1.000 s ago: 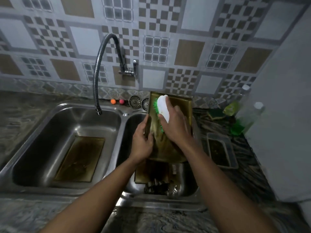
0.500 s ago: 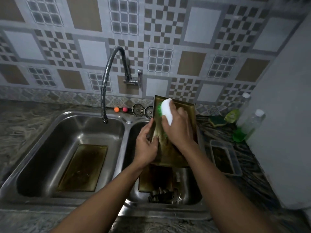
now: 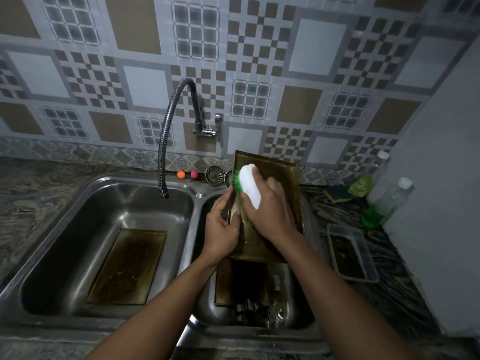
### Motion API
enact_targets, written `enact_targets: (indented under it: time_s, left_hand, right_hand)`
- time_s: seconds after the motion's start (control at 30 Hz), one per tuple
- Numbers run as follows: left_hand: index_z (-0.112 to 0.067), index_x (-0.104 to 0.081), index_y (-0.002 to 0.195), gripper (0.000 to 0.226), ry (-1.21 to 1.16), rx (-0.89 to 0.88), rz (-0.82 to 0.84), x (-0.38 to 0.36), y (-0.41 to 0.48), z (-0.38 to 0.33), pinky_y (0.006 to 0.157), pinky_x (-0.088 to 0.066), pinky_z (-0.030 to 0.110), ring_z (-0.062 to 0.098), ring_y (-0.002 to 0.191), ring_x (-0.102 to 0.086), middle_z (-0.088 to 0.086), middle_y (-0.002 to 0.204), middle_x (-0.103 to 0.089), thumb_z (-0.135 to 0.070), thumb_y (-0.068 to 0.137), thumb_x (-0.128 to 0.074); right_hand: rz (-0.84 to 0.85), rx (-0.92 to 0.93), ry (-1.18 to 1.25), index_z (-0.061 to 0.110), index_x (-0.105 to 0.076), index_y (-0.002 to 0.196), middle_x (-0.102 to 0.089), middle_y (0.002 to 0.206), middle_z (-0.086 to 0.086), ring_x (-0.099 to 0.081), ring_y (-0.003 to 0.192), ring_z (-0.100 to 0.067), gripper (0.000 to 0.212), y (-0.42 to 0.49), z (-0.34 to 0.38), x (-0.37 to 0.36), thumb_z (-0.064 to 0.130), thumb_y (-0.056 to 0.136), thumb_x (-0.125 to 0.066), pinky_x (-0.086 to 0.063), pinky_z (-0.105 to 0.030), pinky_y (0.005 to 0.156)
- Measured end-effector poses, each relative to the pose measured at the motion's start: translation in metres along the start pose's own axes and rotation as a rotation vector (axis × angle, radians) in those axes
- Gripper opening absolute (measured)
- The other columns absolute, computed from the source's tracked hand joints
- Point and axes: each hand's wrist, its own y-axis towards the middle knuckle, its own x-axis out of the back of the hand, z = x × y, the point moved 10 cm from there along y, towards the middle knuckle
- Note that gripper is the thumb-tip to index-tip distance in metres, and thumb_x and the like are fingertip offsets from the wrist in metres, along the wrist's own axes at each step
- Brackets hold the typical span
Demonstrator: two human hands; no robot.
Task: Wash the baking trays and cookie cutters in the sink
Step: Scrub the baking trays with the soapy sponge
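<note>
The right hand [image 3: 270, 216] grips a brush [image 3: 250, 185] against a tray [image 3: 283, 178]; the left hand [image 3: 220, 229] clasps that tray's edge, tilted above the sink's [image 3: 192, 229] right basin. Cutters [image 3: 257, 313] lie in that basin, another tray [image 3: 127, 266] in the left.

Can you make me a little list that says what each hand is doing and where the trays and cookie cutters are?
Left hand: grips the held tray by its left edge
Right hand: holds the brush against that tray
Second tray: lying flat in the left basin
Cookie cutters: piled in the right basin
Tap: over left basin
</note>
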Motion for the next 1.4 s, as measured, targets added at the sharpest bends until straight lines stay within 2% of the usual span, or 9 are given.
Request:
enact_targets:
  time_s: [0.1, 0.23, 0.47, 0.57, 0.67, 0.87, 1.07, 1.27, 1.4]
  left_hand:
    - [-0.017, -0.046, 0.145, 0.062, -0.034, 0.003, -0.005, 0.005, -0.004, -0.002, 0.104, -0.039, 0.012, -0.002, 0.133, -0.045, -0.003, 0.146, -0.049, 0.013, 0.091, -0.053]
    - [-0.019, -0.045, 0.145, 0.06, -0.041, -0.022, 0.017, -0.006, -0.006, -0.009, 0.106, -0.039, 0.014, -0.005, 0.132, -0.045, -0.005, 0.145, -0.05, 0.01, 0.093, -0.052]
    - [-0.018, -0.046, 0.145, 0.054, -0.085, -0.001, -0.053, 0.01, 0.004, -0.001, 0.113, -0.037, 0.026, -0.001, 0.135, -0.044, -0.007, 0.145, -0.05, 0.007, 0.097, -0.048]
    - [-0.017, -0.046, 0.144, 0.053, -0.055, -0.011, -0.045, 0.012, -0.001, -0.001, 0.111, -0.035, 0.016, -0.003, 0.135, -0.043, -0.004, 0.147, -0.05, 0.006, 0.097, -0.048]
    - [-0.019, -0.046, 0.144, 0.051, -0.046, -0.047, -0.021, -0.001, 0.0, -0.004, 0.115, -0.036, 0.028, 0.003, 0.136, -0.044, -0.004, 0.146, -0.051, 0.003, 0.098, -0.048]
    - [-0.028, -0.047, 0.143, 0.048, -0.128, 0.039, -0.133, 0.014, 0.012, 0.014, 0.114, -0.038, 0.047, 0.011, 0.136, -0.047, -0.004, 0.146, -0.052, -0.009, 0.099, -0.047]
    - [-0.025, -0.047, 0.144, 0.047, -0.122, 0.003, -0.119, 0.008, 0.006, 0.011, 0.116, -0.036, 0.045, 0.007, 0.137, -0.044, -0.007, 0.147, -0.05, -0.012, 0.099, -0.048]
    - [-0.026, -0.046, 0.142, 0.046, -0.211, 0.057, -0.241, 0.023, 0.012, 0.014, 0.116, -0.036, 0.039, 0.005, 0.135, -0.046, -0.006, 0.146, -0.05, -0.005, 0.102, -0.044]
    - [-0.026, -0.047, 0.142, 0.046, -0.174, 0.03, -0.198, 0.016, 0.005, 0.016, 0.116, -0.036, 0.037, 0.004, 0.135, -0.045, -0.007, 0.145, -0.051, -0.006, 0.102, -0.044]
  right_hand:
    - [-0.031, -0.109, -0.123, 0.027, -0.023, 0.154, -0.051, 0.121, -0.01, -0.046, 0.112, -0.029, 0.07, 0.003, -0.034, 0.019, 0.047, 0.094, -0.053, -0.04, -0.044, 0.094]
    - [-0.091, -0.233, 0.017, 0.024, -0.025, 0.154, -0.048, 0.13, -0.014, -0.046, 0.118, -0.029, 0.077, 0.015, -0.051, 0.028, 0.04, 0.09, -0.064, -0.042, -0.035, 0.091]
    - [-0.015, 0.015, 0.05, 0.025, -0.027, 0.154, -0.048, 0.116, -0.007, -0.048, 0.108, -0.023, 0.073, -0.011, -0.01, 0.009, 0.038, 0.091, -0.063, -0.042, -0.03, 0.084]
    - [-0.042, -0.113, 0.053, 0.025, -0.028, 0.153, -0.049, 0.13, -0.012, -0.048, 0.118, -0.027, 0.072, -0.008, -0.049, 0.023, 0.037, 0.092, -0.063, -0.044, -0.032, 0.088]
    - [-0.079, -0.223, 0.092, 0.024, -0.03, 0.153, -0.047, 0.137, -0.015, -0.047, 0.123, -0.032, 0.071, 0.006, -0.059, 0.027, 0.036, 0.091, -0.064, -0.044, -0.038, 0.096]
    - [0.025, 0.081, 0.167, 0.023, -0.031, 0.152, -0.05, 0.12, -0.008, -0.048, 0.114, -0.024, 0.069, -0.037, 0.008, -0.004, 0.037, 0.092, -0.06, -0.045, -0.034, 0.093]
    - [-0.06, -0.131, 0.177, 0.026, -0.03, 0.153, -0.05, 0.126, -0.009, -0.049, 0.116, -0.025, 0.07, -0.029, -0.025, 0.004, 0.037, 0.091, -0.062, -0.046, -0.035, 0.095]
    - [0.031, 0.097, 0.212, 0.025, -0.035, 0.15, -0.046, 0.102, 0.006, -0.046, 0.099, -0.012, 0.069, -0.062, 0.011, -0.008, 0.036, 0.088, -0.062, -0.044, -0.028, 0.086]
    - [-0.027, -0.019, 0.168, 0.028, -0.035, 0.151, -0.042, 0.101, 0.008, -0.041, 0.094, -0.006, 0.069, -0.051, -0.025, 0.002, 0.034, 0.089, -0.066, -0.041, -0.025, 0.079]
